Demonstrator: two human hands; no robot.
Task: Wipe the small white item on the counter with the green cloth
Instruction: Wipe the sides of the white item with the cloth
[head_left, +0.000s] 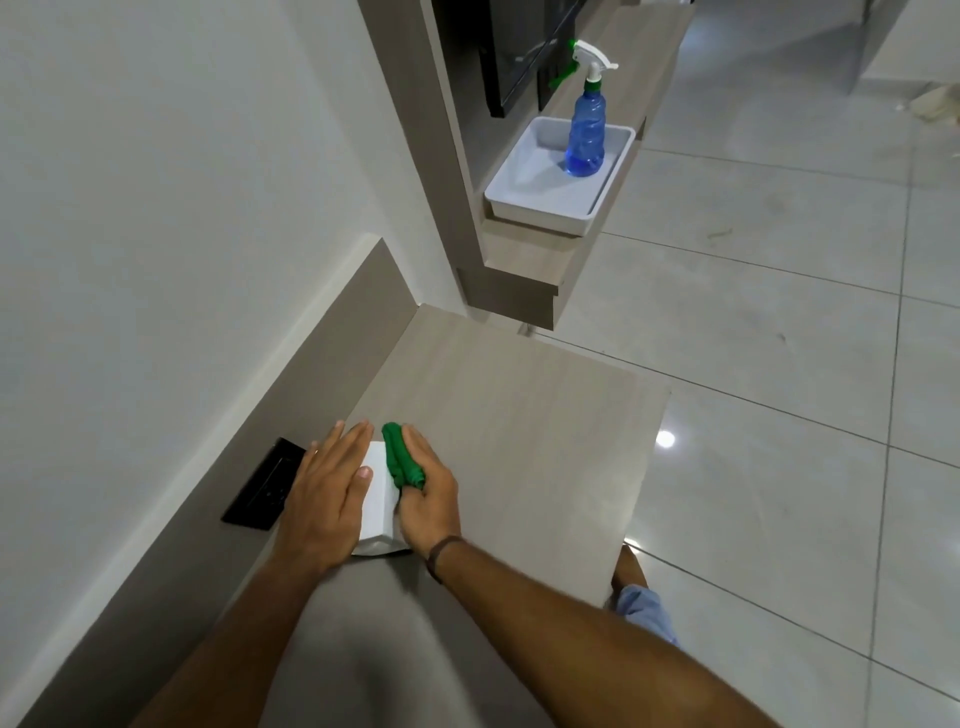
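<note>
A small white boxy item (378, 506) lies on the pale wood counter (519, 415) near the wall. My left hand (327, 493) rests flat on its left side, fingers together, holding it down. My right hand (428, 501) grips a bunched green cloth (401, 460) and presses it against the item's right side. Much of the item is hidden under both hands.
A black socket plate (265, 486) sits in the counter's upstand left of my hands. Farther back, a white tray (540, 200) holds a blue spray bottle (587, 135) on a higher shelf. The counter's right edge drops to a glossy tiled floor (779, 364).
</note>
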